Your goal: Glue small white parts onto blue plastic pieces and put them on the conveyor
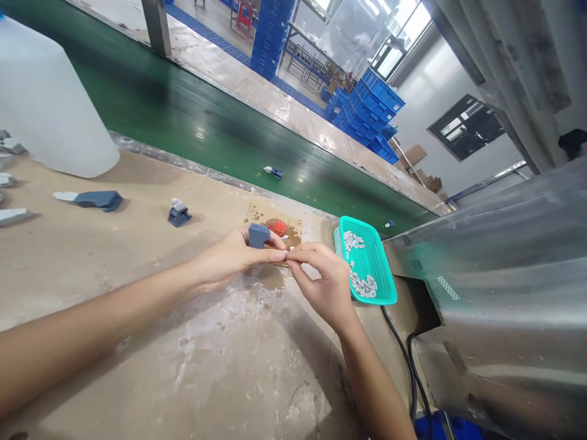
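My left hand (238, 256) is closed around a dark blue-grey plastic part (259, 235), whose blocky end rises above the thumb. Its fingertips meet those of my right hand (323, 275), which pinches something small and pale at the contact point; the fingers mostly hide it. Just behind the fingertips, a red object (277, 228) rests on a wet brown patch (257, 214) of the table. Right of my right hand stands a turquoise basket (389, 275) holding many small light-grey pieces (364, 285).
A blue-grey part with a pale tip (98, 200) and a smaller one (178, 212) lie on the table at left, near a white jug (50, 104). Beyond runs a green conveyor belt (220, 134) carrying another part (274, 173). A metal housing (504, 281) and black cables (398, 336) are at right.
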A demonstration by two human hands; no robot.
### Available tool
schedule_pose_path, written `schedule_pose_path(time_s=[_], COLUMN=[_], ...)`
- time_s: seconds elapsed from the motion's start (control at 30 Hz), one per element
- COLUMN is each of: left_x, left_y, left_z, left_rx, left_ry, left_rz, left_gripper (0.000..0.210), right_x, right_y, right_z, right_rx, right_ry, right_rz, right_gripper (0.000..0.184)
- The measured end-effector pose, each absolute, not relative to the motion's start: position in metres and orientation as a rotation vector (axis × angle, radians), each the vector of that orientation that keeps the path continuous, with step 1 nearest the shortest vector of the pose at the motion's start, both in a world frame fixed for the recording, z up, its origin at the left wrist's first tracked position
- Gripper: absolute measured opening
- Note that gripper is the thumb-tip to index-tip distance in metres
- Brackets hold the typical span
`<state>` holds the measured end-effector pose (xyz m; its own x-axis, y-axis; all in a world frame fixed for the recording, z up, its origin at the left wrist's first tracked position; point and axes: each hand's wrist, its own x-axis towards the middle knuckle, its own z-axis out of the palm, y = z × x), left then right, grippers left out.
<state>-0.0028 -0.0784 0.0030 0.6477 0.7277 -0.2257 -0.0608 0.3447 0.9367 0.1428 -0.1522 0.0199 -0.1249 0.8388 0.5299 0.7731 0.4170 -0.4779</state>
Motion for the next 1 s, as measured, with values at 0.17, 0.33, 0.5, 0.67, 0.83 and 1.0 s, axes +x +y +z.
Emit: schedule_pose_path(time_s=[0.17, 0.33, 0.5, 0.67, 0.83, 1.0], left_x=[-0.005, -0.008, -0.007, -0.007, -0.007, -0.005], left_y=[-0.071, -0.066, -0.067, -0.067, -0.065, -0.065], left_z=[0.002, 0.003, 0.006, 0.001, -0.005, -0.002], left_rx=[1.161, 1.178, 1.122, 1.130, 1.224, 1.325], left_ry=[0.846, 0.903, 0.916, 0.876, 0.832, 0.854], left_rz=[0.617, 0.579, 0.561, 0.568, 0.577, 0.531], left_gripper=[0.028, 0.035, 0.043, 0.041, 0.040, 0.031], right_x=[0.160, 0.169, 0.166, 0.165, 0.165, 0.166], right_y=[-0.155, -0.159, -0.161, -0.161, -0.161, -0.161], right_z=[-0.006, -0.042, -0.055, -0.053, -0.052, -0.051], right_rx=[-1.533, -1.644, -1.694, -1.695, -1.697, -1.686], right_ry=[-1.785, -1.778, -1.797, -1.838, -1.822, -1.804], right_rz=[0.099, 0.101, 0.080, 0.036, 0.035, 0.047], right_gripper=[0.013, 0.016, 0.018, 0.019, 0.019, 0.019])
